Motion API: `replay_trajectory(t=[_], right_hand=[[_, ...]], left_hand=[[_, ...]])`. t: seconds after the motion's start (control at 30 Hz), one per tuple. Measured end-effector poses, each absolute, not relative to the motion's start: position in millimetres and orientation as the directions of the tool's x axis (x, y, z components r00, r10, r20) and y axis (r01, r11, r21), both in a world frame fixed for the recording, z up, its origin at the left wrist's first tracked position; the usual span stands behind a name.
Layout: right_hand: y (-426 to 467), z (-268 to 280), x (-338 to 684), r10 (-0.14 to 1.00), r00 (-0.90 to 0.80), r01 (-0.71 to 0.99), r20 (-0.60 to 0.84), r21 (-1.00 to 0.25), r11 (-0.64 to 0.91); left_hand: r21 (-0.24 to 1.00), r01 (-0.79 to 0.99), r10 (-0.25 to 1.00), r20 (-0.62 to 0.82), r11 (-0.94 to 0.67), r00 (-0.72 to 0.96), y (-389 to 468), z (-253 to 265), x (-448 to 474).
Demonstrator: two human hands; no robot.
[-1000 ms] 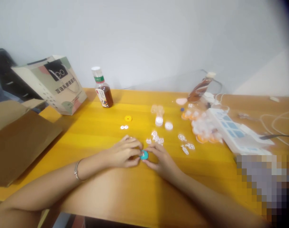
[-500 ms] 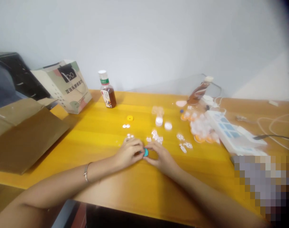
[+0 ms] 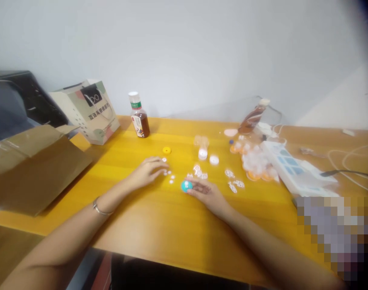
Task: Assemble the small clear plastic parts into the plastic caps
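Observation:
My right hand holds a small round teal disc between thumb and fingers, a white spot at its middle facing up. My left hand is over the table to its left, thumb and fingers apart, with nothing visible in it. Close by its fingertips lie several small white round pieces, partly covered by the hand. A yellow round piece sits beyond that hand. Just past my right hand are white cut-out pieces with dark markings, slightly blurred.
White round stacks stand mid-table. More patterned cut-outs lie to the right, beside a heap of white and orange pieces and a blue-white tray. Two drink bottles, a paper bag and a cardboard box border the table.
My left hand has let go of the teal disc and moved left and away from me to the small white pieces. My right hand keeps the disc, now turned face up.

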State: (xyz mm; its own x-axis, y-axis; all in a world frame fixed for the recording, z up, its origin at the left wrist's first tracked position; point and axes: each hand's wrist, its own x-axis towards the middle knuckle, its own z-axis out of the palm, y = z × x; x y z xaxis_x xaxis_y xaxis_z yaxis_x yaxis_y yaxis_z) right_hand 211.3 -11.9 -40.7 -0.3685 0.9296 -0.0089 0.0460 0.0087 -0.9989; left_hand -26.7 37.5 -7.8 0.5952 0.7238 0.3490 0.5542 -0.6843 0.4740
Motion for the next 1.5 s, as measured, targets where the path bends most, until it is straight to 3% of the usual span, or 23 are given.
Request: replay_trajectory(t=[0.17, 0.43, 0.67, 0.9, 1.3, 1.5], right_hand=[[-12, -43, 210, 0.953, -0.304, 0.041, -0.002, -0.999, 0.011], [-13, -44, 210, 0.95, -0.312, 0.02, 0.007, -1.0, 0.014], [-13, -45, 209, 0.951, -0.31, 0.002, -0.003, -1.0, -0.002], [-13, -41, 209, 0.946, -0.322, 0.01, -0.03, -1.0, -0.029], [-13, -41, 209, 0.954, -0.295, -0.031, -0.056, -0.997, -0.068], [-14, -40, 209, 0.954, -0.294, -0.029, -0.065, -0.997, -0.076]], left_hand=[[0.494, 0.588, 0.745, 0.215, -0.641, 0.631, 56, -20, -40], [0.496, 0.525, 0.7, 0.282, -0.692, 0.656, 61, -30, -38], [0.403, 0.543, 0.666, 0.297, -0.737, 0.684, 59, -26, -37], [0.519, 0.468, 0.649, 0.246, -0.715, 0.72, 59, -29, -38], [0.484, 0.483, 0.661, 0.318, -0.73, 0.68, 55, -32, -34], [0.523, 0.472, 0.667, 0.281, -0.709, 0.69, 59, -35, -38]])
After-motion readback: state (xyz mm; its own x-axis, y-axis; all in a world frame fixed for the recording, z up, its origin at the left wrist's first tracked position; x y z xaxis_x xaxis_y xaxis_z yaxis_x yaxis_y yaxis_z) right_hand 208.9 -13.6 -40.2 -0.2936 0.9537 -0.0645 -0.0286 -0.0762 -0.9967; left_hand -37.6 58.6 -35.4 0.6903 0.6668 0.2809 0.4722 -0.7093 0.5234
